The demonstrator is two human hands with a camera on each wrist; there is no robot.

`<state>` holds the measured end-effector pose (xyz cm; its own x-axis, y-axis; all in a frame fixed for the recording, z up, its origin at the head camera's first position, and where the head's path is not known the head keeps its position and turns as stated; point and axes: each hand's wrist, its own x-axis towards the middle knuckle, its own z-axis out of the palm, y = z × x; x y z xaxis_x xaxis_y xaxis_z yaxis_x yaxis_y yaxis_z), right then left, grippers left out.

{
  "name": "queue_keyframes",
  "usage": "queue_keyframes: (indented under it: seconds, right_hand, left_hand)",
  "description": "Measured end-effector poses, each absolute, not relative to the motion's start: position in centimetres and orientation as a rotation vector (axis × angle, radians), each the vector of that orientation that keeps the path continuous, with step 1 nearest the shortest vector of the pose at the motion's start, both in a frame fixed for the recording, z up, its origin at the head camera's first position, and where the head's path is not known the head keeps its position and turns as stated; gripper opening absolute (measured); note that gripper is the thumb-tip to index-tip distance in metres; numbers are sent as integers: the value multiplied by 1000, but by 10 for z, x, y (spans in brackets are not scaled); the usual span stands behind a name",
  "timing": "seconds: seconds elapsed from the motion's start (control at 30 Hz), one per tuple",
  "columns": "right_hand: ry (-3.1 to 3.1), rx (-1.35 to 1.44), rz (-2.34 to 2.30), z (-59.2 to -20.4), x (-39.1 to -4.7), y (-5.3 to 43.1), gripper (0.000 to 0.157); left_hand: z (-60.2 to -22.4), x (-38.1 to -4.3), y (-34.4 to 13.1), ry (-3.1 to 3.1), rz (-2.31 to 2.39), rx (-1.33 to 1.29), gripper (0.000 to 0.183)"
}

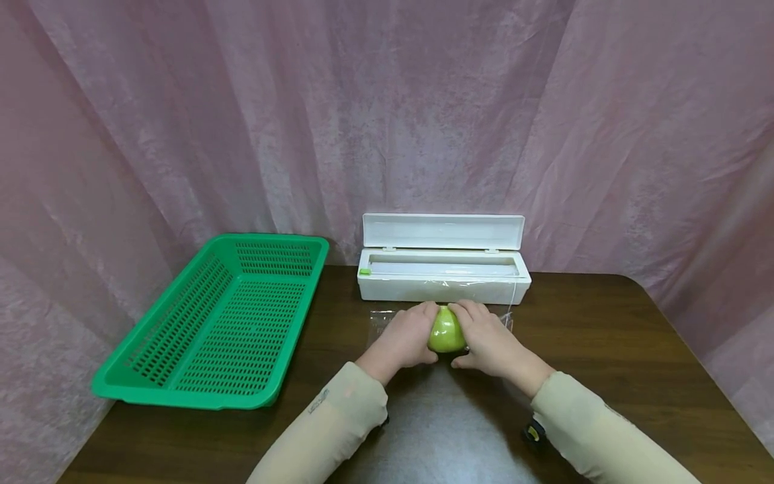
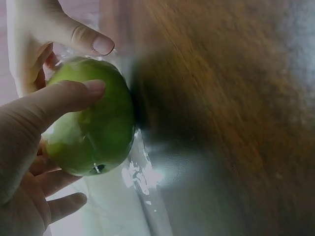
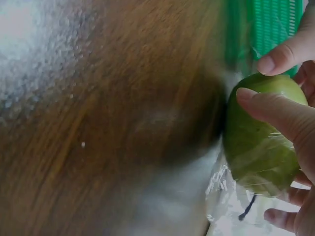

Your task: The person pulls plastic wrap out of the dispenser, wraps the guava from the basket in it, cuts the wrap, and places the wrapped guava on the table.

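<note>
Between my two hands is a green pear (image 1: pixel 447 331), with clear plastic wrap (image 3: pixel 216 189) lying against part of its skin. My left hand (image 1: pixel 408 336) grips it from the left, its thumb (image 2: pixel 74 98) across the near side and the fingers behind. From the right, my right hand (image 1: pixel 487 338) holds the same pear, the thumb (image 3: pixel 263 105) lying over its surface. A dark stem (image 3: pixel 247 207) sticks out at one end in the right wrist view. The fingers' far sides are partly hidden behind the fruit.
Just beyond the hands stands a white cling film dispenser (image 1: pixel 444 290) with its lid (image 1: pixel 444 232) raised and film drawn over its front. On the left of the brown table (image 1: pixel 605 356) sits a green plastic basket (image 1: pixel 302 336). A pink curtain (image 1: pixel 387 121) hangs behind.
</note>
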<state>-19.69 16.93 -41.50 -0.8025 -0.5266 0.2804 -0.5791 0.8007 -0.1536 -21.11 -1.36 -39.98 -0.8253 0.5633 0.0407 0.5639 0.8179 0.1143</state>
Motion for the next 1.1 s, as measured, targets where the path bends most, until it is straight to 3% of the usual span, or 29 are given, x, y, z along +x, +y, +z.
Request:
queue_keyframes:
  seconds: [0.6,0.8,1.1]
  right_hand:
    - [-2816,808,616,-424,-222,171,97]
    - [-2818,781,705,-425,-221,175,107]
    - [-2782,781,751,-430,-218,179,86]
  left_hand:
    - [-419,-227,-1,-2970,-103,-786,100]
    - [-423,-228,-1,-2966,-121,-793,104]
    - [-426,-226,-5,-2959,-189,-836,95]
